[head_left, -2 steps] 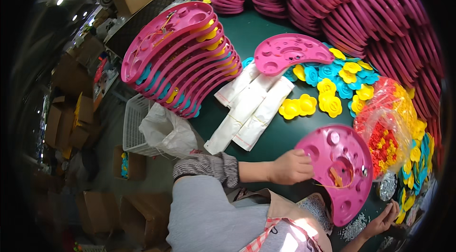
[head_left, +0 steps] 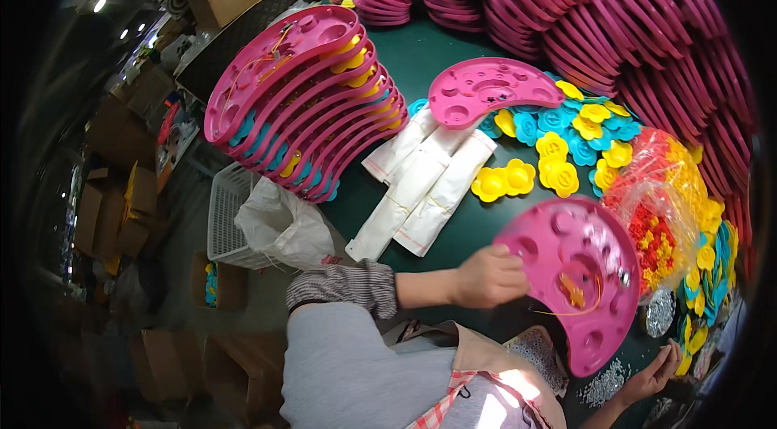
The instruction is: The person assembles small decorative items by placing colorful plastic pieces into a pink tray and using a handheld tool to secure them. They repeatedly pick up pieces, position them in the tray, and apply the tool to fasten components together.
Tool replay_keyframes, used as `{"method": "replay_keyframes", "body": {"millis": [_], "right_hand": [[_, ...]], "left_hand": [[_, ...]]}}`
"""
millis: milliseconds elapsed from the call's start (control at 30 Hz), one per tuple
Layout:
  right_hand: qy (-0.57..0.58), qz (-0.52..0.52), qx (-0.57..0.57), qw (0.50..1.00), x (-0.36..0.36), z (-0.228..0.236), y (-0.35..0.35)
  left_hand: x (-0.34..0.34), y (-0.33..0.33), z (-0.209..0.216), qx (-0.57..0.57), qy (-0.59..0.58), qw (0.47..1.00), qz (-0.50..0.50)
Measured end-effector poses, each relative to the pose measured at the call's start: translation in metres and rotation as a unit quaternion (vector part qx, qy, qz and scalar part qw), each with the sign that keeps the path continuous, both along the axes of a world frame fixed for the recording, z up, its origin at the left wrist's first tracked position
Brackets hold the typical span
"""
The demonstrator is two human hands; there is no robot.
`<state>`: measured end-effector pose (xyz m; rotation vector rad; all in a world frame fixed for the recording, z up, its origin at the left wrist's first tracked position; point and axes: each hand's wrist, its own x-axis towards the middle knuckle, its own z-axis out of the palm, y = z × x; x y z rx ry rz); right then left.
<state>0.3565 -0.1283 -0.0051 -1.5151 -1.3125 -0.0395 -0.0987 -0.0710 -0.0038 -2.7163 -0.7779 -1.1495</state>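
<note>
My left hand [head_left: 490,277] is closed on the inner edge of a pink crescent-shaped plastic panel [head_left: 595,255], which it holds a little tilted over the table. Moulded rings and recesses cover the panel's face. A small orange-yellow part [head_left: 573,291] with a thin wire sits in its middle, and a shiny metal piece is near its right edge. At the lower right, the fingertips of my right hand [head_left: 652,374] are pressed together; anything between them is too small to make out. Beside that hand lies a pile of small silvery screws [head_left: 605,384].
Stacked pink panels [head_left: 307,105] with flowers between them stand at the left; more pink stacks [head_left: 558,8] line the back. One panel [head_left: 494,89] rests by white wrapped bundles [head_left: 421,186]. Yellow and blue flowers [head_left: 558,174] and a plastic bag [head_left: 655,243] of red-yellow parts lie rightward.
The held panel has shifted slightly up and changed its tilt, its upper edge rising. My left hand has moved a little with it, while my right hand stays near the screws.
</note>
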Motion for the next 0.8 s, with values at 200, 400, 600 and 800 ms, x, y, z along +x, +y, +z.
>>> {"method": "replay_keyframes", "body": {"millis": [200,400,600,800], "right_hand": [[0.098,0.077,0.007,0.992,-0.019,-0.018,0.006],[0.075,0.199,-0.012,0.977,-0.075,-0.008,0.019],[0.027,0.181,-0.002,0.983,-0.09,-0.006,0.026],[0.038,0.185,-0.055,0.98,-0.098,0.003,0.044]], "left_hand": [[-0.144,-0.019,0.123,0.233,0.112,0.903,0.344],[-0.323,-0.044,0.227,0.225,0.026,0.791,0.569],[-0.468,-0.07,0.225,-0.02,-0.033,0.773,0.633],[-0.254,0.009,0.15,0.215,0.076,0.81,0.54]]}}
